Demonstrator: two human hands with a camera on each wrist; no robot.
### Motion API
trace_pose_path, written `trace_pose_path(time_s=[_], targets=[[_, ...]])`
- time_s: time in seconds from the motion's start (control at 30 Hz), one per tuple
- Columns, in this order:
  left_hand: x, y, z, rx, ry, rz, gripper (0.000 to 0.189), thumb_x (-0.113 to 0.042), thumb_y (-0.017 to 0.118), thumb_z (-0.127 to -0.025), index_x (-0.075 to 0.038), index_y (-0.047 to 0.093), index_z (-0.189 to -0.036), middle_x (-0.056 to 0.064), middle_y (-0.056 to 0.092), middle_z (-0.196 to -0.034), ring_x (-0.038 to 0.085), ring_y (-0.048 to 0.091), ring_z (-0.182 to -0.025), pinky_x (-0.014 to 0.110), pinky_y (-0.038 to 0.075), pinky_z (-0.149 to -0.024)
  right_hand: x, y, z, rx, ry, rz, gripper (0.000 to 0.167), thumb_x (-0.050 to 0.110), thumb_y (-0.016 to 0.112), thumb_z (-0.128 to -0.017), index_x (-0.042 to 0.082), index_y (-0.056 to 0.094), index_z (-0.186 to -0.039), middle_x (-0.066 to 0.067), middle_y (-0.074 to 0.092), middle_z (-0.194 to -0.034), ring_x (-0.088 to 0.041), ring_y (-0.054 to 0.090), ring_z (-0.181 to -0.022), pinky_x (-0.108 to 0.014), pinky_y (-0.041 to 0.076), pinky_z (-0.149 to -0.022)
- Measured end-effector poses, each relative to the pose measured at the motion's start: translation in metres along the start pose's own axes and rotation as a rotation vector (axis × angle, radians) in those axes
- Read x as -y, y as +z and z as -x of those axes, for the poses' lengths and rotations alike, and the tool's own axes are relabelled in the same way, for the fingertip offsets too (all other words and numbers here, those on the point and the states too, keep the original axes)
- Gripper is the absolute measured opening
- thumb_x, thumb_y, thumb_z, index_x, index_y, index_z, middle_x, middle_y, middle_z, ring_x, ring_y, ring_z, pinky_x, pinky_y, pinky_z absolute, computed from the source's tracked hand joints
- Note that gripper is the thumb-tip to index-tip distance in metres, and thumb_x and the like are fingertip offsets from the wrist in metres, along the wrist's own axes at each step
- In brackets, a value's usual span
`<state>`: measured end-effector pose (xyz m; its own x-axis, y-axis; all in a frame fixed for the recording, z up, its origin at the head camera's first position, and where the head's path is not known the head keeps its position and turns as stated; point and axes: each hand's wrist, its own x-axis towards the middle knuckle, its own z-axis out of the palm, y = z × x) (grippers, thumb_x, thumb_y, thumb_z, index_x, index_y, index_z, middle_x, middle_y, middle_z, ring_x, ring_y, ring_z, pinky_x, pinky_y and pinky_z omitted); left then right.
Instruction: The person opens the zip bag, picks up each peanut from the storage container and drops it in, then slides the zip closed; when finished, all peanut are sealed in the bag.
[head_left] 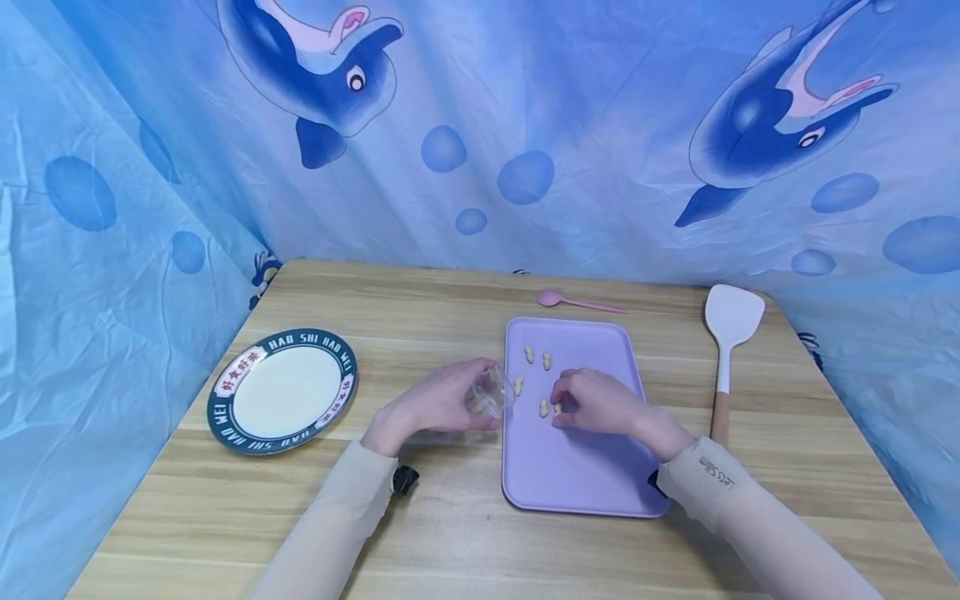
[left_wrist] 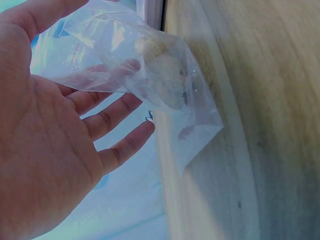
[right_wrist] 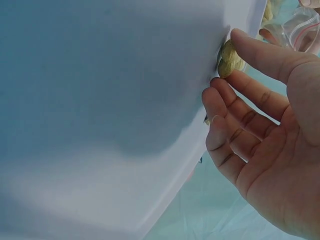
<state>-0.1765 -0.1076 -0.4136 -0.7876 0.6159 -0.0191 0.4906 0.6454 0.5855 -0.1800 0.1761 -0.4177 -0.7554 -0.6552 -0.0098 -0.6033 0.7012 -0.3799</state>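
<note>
My left hand (head_left: 448,400) holds a clear plastic zip bag (head_left: 492,391) at the left edge of the lilac tray (head_left: 573,487), with the mouth facing the tray. Through the film in the left wrist view, unshelled peanuts (left_wrist: 167,70) show low in the bag. Over the tray, my right hand (head_left: 600,406) pinches a peanut (right_wrist: 228,59) between thumb and index finger, close to the tray's surface. Several other peanuts (head_left: 547,361) lie scattered on the tray's left half, one of them by the left rim near the bag.
A white plate with a dark green lettered rim (head_left: 288,392) sits at the left of the wooden table (head_left: 442,550). Behind the tray lies a pink spoon (head_left: 550,297). To its right is a white spatula (head_left: 733,317) with a wooden handle. A blue dolphin-print curtain (head_left: 480,125) hangs behind.
</note>
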Motion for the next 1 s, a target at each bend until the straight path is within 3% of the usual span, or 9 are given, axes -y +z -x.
trace_pose_path(time_s=[0.53, 1.0], targets=[[0.0, 0.001, -0.001, -0.007, 0.01, -0.003, 0.083, -0.04, 0.084, -0.077, -0.011, 0.046, -0.146, 0.005, 0.063, -0.125, 0.02, 0.058, -0.115, 0.038, 0.046, -0.1, 0.012, -0.025, -0.002, -0.063, 0.009, 0.011, 0.022, 0.018, 0.082, -0.079, 0.008, 0.074, -0.097, 0.004, 0.066, -0.092, -0.023, 0.063, -0.079, -0.032, 0.049, -0.068], [0.001, 0.002, -0.001, -0.015, 0.017, -0.015, 0.084, -0.041, 0.084, -0.076, -0.012, 0.047, -0.145, 0.003, 0.063, -0.122, 0.018, 0.059, -0.109, 0.036, 0.047, -0.096, 0.036, -0.036, -0.018, -0.069, 0.003, -0.027, 0.024, 0.02, 0.081, -0.083, 0.008, 0.074, -0.102, 0.004, 0.066, -0.099, -0.021, 0.065, -0.083, -0.031, 0.051, -0.071]])
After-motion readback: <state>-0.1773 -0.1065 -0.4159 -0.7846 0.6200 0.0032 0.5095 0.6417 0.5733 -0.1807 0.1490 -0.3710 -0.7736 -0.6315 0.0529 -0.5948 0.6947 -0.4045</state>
